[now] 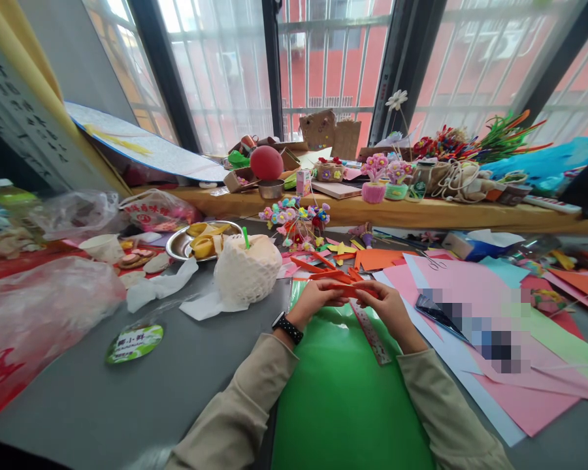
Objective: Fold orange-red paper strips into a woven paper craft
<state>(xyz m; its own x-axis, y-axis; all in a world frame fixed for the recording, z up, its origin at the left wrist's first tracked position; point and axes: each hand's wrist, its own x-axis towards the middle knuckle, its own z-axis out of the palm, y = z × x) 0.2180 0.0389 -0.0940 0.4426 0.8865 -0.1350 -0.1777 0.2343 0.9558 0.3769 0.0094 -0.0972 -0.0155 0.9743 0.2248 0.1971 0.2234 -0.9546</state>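
An orange paper strip [345, 291] stretches between my two hands, above the far part of a glossy green sheet [347, 391]. My left hand [318, 301], with a dark watch on its wrist, pinches the strip's left part. At the other end, the fingertips of my right hand [385, 307] are closed on it. More orange strips [318, 266] lie just beyond my fingers. Below the hands a patterned ruler [372, 333] rests slantwise on the green sheet, partly covered by my right hand.
Left of the hands stands a coconut [247, 267] in white foam netting with a green straw, beside a metal bowl [176, 245] of banana peel. Coloured paper [509, 398], scissors [435, 262] and a phone [441, 313] lie right. Craft flowers [296, 219] stand behind.
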